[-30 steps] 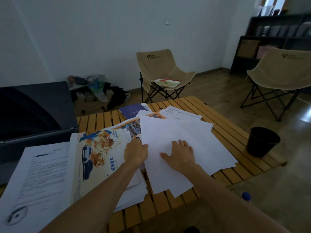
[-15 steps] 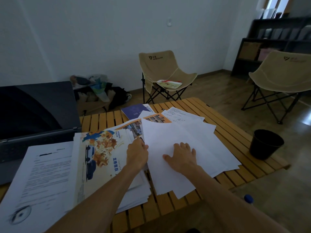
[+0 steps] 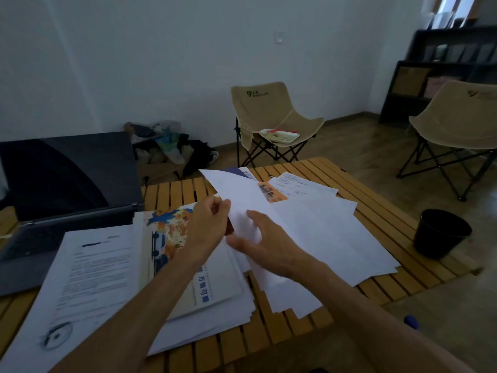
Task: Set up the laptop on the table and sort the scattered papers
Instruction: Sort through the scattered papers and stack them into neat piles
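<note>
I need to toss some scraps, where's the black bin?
In the head view, the black bin stands on the floor, right of the wooden table, near its right edge.

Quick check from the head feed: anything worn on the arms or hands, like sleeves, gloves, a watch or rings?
Nothing shows. The left hand and right hand are bare, without gloves or visible rings. Both forearms are uncovered to the frame's edge: no sleeves, watch or bands.
</note>
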### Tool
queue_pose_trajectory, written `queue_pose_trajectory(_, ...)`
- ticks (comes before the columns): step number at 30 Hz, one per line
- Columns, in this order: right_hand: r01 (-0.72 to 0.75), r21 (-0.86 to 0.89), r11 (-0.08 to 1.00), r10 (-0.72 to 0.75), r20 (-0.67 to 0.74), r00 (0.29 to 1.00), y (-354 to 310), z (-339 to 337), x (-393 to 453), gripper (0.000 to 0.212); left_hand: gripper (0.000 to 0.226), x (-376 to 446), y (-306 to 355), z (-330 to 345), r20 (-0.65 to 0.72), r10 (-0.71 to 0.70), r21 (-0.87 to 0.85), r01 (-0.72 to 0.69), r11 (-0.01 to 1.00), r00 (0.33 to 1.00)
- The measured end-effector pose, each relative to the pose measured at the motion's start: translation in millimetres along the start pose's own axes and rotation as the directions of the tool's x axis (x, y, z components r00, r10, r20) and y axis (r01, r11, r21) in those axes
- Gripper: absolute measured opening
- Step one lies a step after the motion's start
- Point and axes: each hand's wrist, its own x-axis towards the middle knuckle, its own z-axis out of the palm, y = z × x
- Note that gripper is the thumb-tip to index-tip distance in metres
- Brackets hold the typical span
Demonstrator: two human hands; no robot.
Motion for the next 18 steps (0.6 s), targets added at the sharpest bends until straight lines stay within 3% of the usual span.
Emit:
queue_pose_trajectory(2, 0.076, -0.038, 0.996, -0.073, 0.071, 0.995, -23, 8, -12, 0.056, 0.025, -11, 24, -33, -0.016, 0.023, -0.153, -0.025, 0.988, 1.000)
queue_pose_trajectory(4, 0.133, -0.087, 0.987, -0.142, -0.104, 0.984, -40, 12, -14, 0.012, 0.023, -24, 44, -63, 0.034, 0.107, -0.269, -0.094, 0.958, 0.994)
queue_pose_trajectory(6, 0.126, 0.045, 0.991, -0.111, -0.258, 0.960, -48, 7, -10, 0.018, 0.023, -35, 50, -89, 0.074, 0.186, -0.234, -0.165, 0.958, 0.980)
queue_pose_trajectory(8, 0.062, 0.343, 0.937, 0.012, -0.210, 0.978, -51, -1, -7, 0.026, 0.017, -36, 36, -112, -0.006, 0.176, -0.085, -0.176, 0.981, 0.984)
queue_pose_trajectory(10, -0.039, 0.515, 0.856, 0.095, -0.081, 0.992, -44, 2, 1, 0.031, 0.007, -33, 7, -130, -0.137, 0.102, 0.060, -0.095, 0.994, 0.985)
queue_pose_trajectory(13, -0.200, 0.487, 0.850, 0.202, 0.050, 0.978, -25, 26, 18, 0.030, 0.024, -26, -35, -139, -0.195, -0.047, 0.237, 0.093, 0.967, 0.980)
queue_pose_trajectory(15, -0.297, 0.421, 0.857, 0.277, 0.109, 0.955, -16, 43, 31, 0.031, 0.040, -23, -58, -135, -0.134, -0.179, 0.308, 0.213, 0.927, 0.975)
queue_pose_trajectory(18, -0.357, 0.227, 0.906, 0.334, 0.132, 0.933, -6, 67, 43, 0.023, 0.046, -21, -92, -127, -0.012, -0.338, 0.413, 0.313, 0.855, 0.941)
